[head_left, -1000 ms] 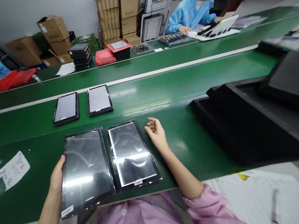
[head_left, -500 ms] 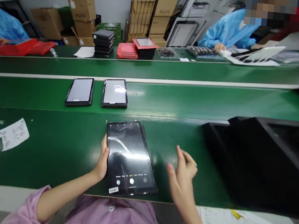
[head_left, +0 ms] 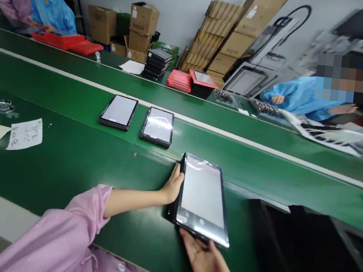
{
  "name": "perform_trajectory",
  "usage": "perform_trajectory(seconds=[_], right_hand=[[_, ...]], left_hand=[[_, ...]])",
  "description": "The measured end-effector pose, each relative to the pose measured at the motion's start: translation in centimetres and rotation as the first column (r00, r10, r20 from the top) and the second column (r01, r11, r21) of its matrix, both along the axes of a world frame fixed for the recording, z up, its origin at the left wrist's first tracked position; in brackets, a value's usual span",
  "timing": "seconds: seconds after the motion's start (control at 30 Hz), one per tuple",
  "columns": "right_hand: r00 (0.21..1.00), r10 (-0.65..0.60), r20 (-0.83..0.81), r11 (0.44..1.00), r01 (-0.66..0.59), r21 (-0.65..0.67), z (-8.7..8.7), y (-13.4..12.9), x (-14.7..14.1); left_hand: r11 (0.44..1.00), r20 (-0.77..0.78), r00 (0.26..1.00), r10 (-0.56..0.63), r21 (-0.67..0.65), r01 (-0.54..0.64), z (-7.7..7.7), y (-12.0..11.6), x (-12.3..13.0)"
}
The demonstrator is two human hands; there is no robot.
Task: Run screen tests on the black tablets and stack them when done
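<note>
A black-framed tablet [head_left: 204, 192] with a pale, bright screen is held tilted just above the green bench, in the middle of the head view. My left hand [head_left: 172, 186] grips its left long edge, the fingers partly hidden behind it. Under the near short edge is my right hand [head_left: 209, 262], palm up, thumb and fingers against the tablet's lower border. Beyond it lie two flat stacks of tablets, the left stack [head_left: 119, 111] and the right stack [head_left: 158, 126], their top screens lit pale.
Black foam-like trays [head_left: 312, 253] stand at the right. A handwritten note [head_left: 26, 134] and metal rings [head_left: 3, 105] lie at the left. Across a white divider are red sleeves [head_left: 179, 81], a dark stack [head_left: 157, 63] and a white rack [head_left: 327, 133]. Co-workers in blue sit on the far side.
The view has swung and tilted. The tablet's screen went from a dark camera display to a pale one. My right hand moved from beside the tablet to its near edge.
</note>
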State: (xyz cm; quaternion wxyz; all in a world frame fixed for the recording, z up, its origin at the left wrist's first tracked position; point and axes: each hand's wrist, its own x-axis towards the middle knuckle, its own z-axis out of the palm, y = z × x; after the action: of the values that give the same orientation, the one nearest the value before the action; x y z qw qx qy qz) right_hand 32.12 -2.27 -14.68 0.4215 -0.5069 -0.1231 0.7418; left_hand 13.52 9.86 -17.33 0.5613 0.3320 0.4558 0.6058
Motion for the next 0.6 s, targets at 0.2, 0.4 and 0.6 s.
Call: perform_trajectory(seconds=[0.2, 0.4, 0.6], right_hand=[[0.983, -0.182, 0.000, 0.983, 0.182, -0.003, 2.4, 13.1, 0.3], [0.981, -0.193, -0.027, 0.945, 0.193, 0.262, 0.1, 20.2, -4.9], [0.959, 0.137, -0.247, 0.966, -0.074, 0.249, -1.4, 19.5, -14.5]], left_hand=[[0.966, 0.141, 0.956, 0.258, -0.056, -0.252, 0.9, 3.9, -4.4], [0.739, 0.265, 0.690, 0.673, -0.208, -0.641, 2.6, 4.3, -16.8], [0.743, 0.453, 0.597, 0.662, -0.297, -0.599, 5.5, 5.6, -24.9]])
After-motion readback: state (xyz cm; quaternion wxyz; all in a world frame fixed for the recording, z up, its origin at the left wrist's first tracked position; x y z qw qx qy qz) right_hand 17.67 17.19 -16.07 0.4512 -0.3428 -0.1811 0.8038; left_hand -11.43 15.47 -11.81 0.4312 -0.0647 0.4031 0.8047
